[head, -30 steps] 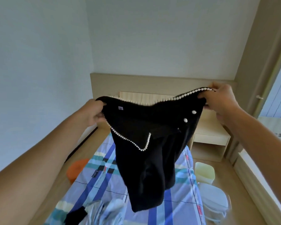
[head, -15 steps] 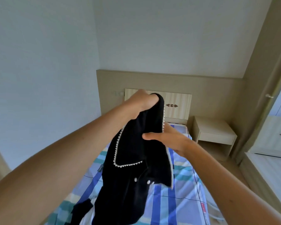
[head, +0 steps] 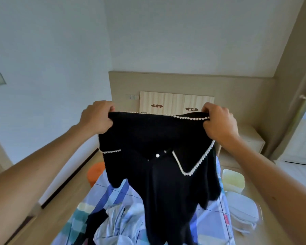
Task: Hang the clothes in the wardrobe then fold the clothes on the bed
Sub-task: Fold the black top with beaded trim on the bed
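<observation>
Black top (head: 159, 156), pearl-trimmed: hanging spread between left hand (head: 97, 119) and right hand (head: 218, 123), both gripping its upper edge; bed (head: 102, 197) lying below the hands.

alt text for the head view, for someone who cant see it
Both hands, left hand and right hand, hold a black top with white beaded trim up by its shoulders above a checked bed. More clothes lie crumpled below.

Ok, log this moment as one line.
stage: fold prep | left hand: gripping black top | right hand: gripping top | top: held up over bed
</observation>
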`<action>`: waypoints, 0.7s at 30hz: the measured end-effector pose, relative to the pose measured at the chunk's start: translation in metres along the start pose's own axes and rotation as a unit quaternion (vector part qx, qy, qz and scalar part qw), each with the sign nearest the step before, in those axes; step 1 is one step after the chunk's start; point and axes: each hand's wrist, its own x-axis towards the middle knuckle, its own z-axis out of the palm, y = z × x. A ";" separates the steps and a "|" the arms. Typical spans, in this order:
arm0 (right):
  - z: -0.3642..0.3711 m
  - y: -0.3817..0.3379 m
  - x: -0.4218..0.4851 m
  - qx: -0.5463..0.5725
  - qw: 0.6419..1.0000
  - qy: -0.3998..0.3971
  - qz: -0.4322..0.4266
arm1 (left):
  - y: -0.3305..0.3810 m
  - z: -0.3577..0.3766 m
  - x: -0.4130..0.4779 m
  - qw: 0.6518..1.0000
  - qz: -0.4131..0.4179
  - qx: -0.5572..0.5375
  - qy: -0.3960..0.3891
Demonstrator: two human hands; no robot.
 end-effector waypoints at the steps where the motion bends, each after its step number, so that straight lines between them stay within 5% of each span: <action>1: -0.003 0.002 0.001 -0.021 1.000 0.004 -0.004 | -0.006 0.003 0.000 0.999 -0.019 -0.042 -0.008; 7: -0.008 0.029 0.004 -0.098 0.994 -0.018 0.037 | -0.002 0.013 -0.005 0.932 -0.083 -0.340 -0.090; 11: -0.004 0.057 0.010 -0.024 0.990 -0.070 0.122 | 0.010 0.021 -0.006 0.892 -0.074 -0.435 -0.104; 15: -0.003 0.073 0.013 0.132 0.968 -0.111 0.185 | 0.015 0.022 -0.006 0.883 -0.010 -0.451 -0.132; 21: 0.005 0.079 0.004 0.291 0.917 -0.136 0.236 | -0.002 0.011 -0.012 0.844 0.074 -0.381 -0.370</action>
